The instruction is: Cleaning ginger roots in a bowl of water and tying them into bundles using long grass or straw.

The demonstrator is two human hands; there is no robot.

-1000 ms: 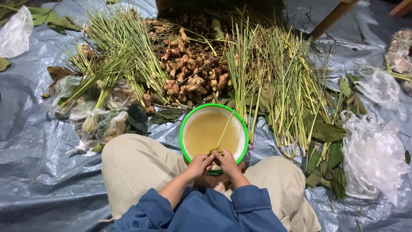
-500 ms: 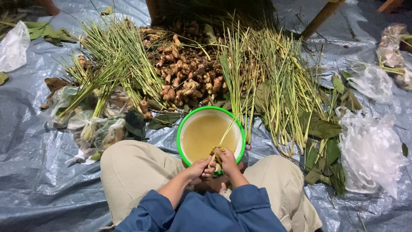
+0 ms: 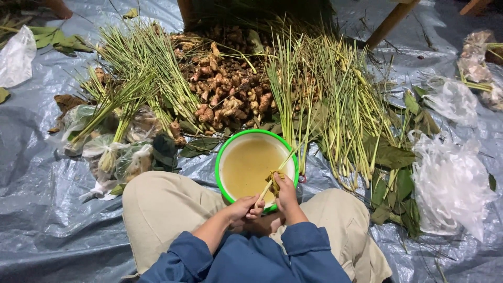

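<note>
— Since half a second ago, we have drawn our left hand (image 3: 245, 207) back toward the lap, and our right hand (image 3: 285, 189) has stayed at the near rim of the green-rimmed bowl (image 3: 226, 152).

— How do our fingers stand now?

— Our right fingers are curled together around a yellowish scrap (image 3: 275, 181) and the lemongrass stalk (image 3: 280, 166), which slants up and away from the grip over the bowl's cloudy water. Our left fingers are pinched together at the stalk's lower end; whether they truly clamp it, we cannot tell.

— And round about?

— Beyond the bowl lies the heap of ginger roots (image 3: 230, 89), with loose lemongrass (image 3: 340, 105) further right of our grip. A clear plastic bag (image 3: 450, 183) lies well off to the right on the blue tarp (image 3: 42, 209).
</note>
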